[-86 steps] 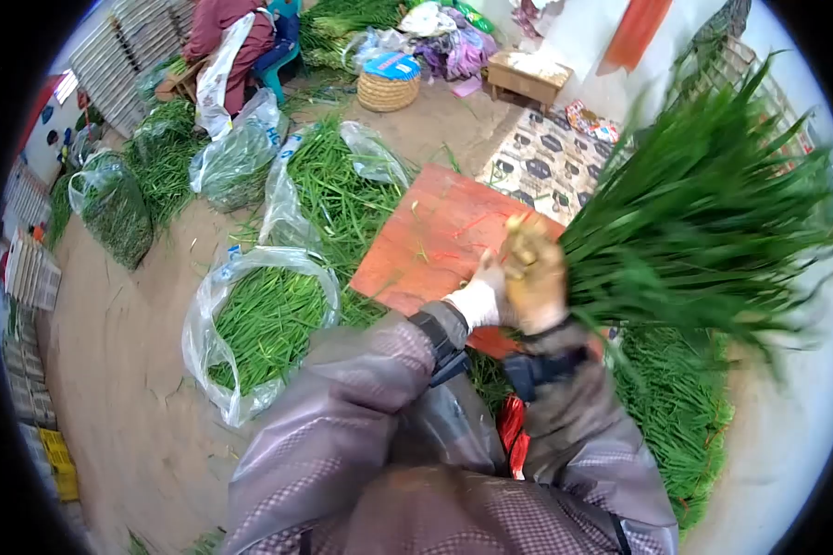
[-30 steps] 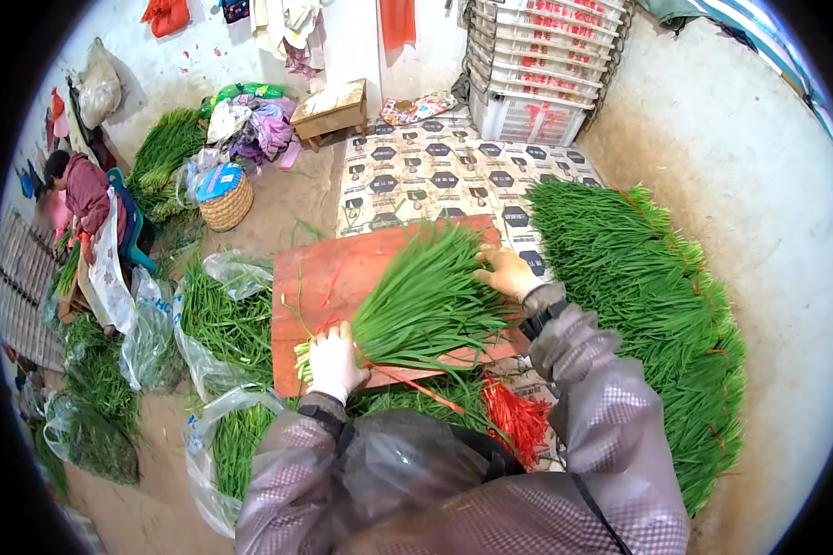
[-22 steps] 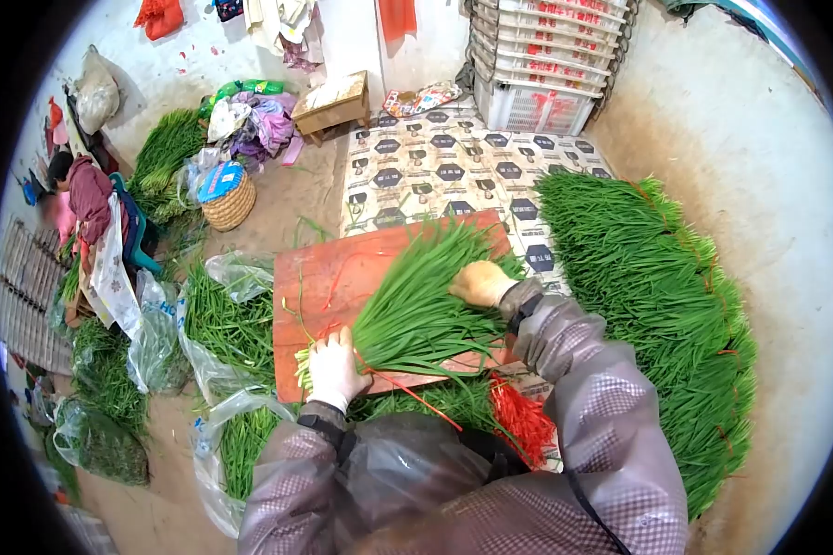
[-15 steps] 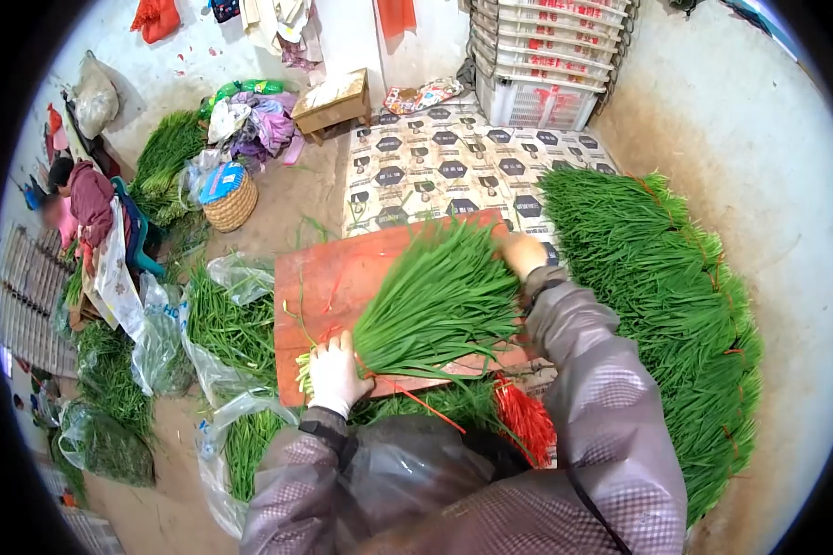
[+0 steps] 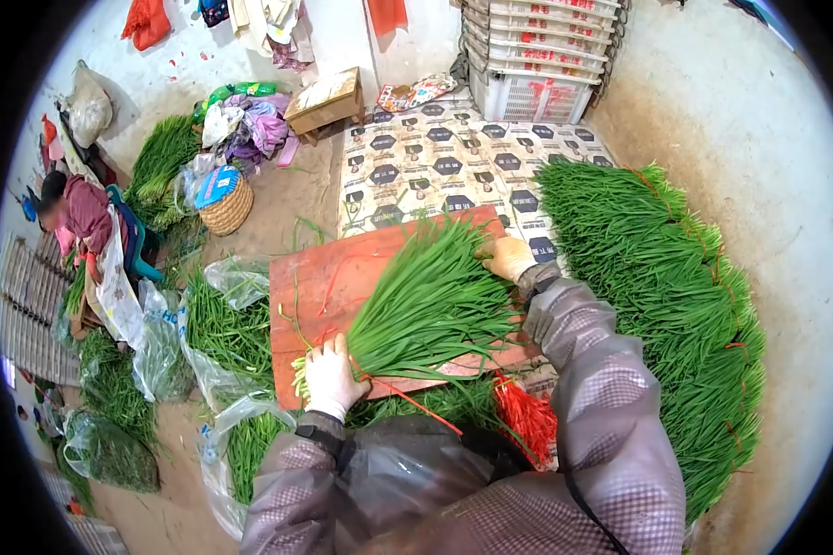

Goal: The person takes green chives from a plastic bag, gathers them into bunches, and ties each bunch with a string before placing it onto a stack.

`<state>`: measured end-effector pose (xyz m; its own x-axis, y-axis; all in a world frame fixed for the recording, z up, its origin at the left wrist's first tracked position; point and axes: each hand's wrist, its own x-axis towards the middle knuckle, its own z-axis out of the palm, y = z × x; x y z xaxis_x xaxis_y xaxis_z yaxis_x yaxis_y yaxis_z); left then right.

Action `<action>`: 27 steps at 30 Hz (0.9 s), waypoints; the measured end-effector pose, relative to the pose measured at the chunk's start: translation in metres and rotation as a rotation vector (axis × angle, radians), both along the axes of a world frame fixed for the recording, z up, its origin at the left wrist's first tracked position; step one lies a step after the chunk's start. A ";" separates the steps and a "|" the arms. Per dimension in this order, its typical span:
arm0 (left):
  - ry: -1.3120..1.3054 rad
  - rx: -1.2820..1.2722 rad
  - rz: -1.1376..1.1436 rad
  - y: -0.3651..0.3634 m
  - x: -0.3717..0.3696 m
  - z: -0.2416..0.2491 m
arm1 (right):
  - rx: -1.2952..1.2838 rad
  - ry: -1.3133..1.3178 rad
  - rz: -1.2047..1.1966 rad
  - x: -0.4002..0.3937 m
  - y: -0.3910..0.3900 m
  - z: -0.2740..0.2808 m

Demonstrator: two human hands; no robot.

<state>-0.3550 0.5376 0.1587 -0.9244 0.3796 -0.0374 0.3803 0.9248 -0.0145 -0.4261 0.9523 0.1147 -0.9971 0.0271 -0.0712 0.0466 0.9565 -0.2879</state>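
A bundle of chives lies slantwise across the red board, fanning out from a narrow base at the lower left to a wide spray of leaf tips at the upper right. The left hand, in a pale glove, is clenched around that narrow base, right at the board's near edge. The right hand, in a yellowish glove, rests on the far side of the fan, fingers curled against the leaf tips; whether it truly grips them or only presses on them, I cannot tell. So the bundle sits between the 2 hands, held at both ends.

The chives are long, flat, thin blades, bright green and glossy, pale at the cut base. A red string trails from the base toward the person, and a tuft of red strings lies just beside the board's near right corner. The board is flat, worn, orange-red wood. Right of it a big heap of chives is stacked in layers. Left of it, clear crinkled plastic bags hold more greens. Beyond the board lies a patterned mat, and a woven basket stands on the dirt floor.
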 end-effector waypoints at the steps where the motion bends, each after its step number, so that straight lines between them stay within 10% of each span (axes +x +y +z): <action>1: -0.001 -0.005 0.000 0.000 -0.001 0.000 | 0.033 -0.017 -0.020 0.000 -0.007 0.003; 18: -0.002 0.023 0.018 0.000 -0.001 0.000 | 0.345 -0.009 -0.197 -0.055 -0.010 0.053; 22: -0.006 0.053 0.023 -0.002 -0.003 0.002 | -0.331 0.436 -0.255 -0.077 0.022 0.119; 27: -0.025 0.073 0.014 -0.003 -0.004 0.004 | -0.238 0.791 -0.138 -0.083 0.005 0.117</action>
